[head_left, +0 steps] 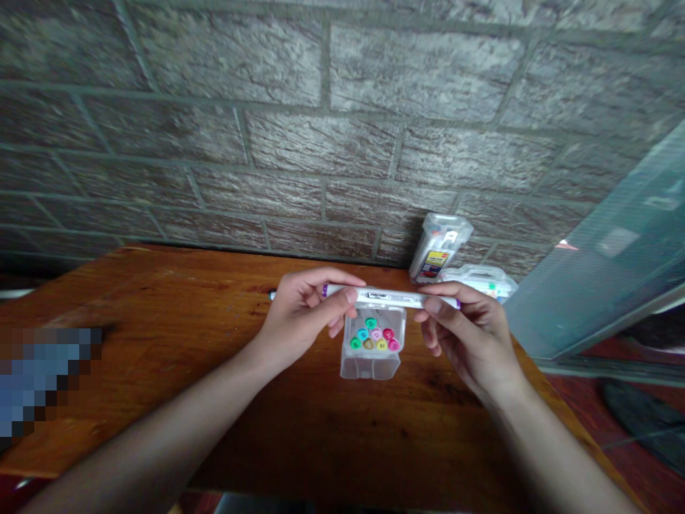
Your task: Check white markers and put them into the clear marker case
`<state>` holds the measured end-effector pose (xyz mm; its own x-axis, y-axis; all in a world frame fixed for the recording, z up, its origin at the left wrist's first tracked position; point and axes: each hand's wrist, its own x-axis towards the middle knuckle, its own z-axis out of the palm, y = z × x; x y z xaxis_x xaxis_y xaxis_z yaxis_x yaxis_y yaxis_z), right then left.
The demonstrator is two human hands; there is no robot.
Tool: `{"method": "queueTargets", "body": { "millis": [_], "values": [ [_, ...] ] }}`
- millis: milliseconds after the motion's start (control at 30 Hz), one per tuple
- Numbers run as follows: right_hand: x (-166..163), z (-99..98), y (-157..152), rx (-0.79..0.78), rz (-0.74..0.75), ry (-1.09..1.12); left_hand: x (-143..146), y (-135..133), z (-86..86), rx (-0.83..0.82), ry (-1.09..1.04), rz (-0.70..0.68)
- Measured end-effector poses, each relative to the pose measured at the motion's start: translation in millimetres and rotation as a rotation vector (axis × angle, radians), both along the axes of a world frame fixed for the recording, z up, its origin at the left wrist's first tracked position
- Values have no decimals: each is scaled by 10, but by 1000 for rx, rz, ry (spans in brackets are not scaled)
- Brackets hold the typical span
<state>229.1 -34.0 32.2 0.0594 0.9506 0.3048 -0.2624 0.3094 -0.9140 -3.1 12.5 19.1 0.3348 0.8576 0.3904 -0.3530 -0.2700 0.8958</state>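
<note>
Both my hands hold one white marker with purple ends, level above the wooden table. My left hand pinches its left end between thumb and fingers. My right hand grips its right end the same way. Directly below the marker stands a clear plastic box, open at the top, with several markers upright in it, their coloured caps showing green, teal, pink and yellow.
A clear marker case leans against the brick wall at the back. A clear lid lies beside it. A glass pane slants at the right. A blurred patch sits at the table's left.
</note>
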Motion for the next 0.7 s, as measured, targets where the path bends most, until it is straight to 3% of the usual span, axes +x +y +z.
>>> {"method": "queueTargets", "body": {
  "millis": [700],
  "values": [
    [6, 1, -5, 1, 10, 8, -6, -5, -5, 4, 3, -1]
  ]
}}
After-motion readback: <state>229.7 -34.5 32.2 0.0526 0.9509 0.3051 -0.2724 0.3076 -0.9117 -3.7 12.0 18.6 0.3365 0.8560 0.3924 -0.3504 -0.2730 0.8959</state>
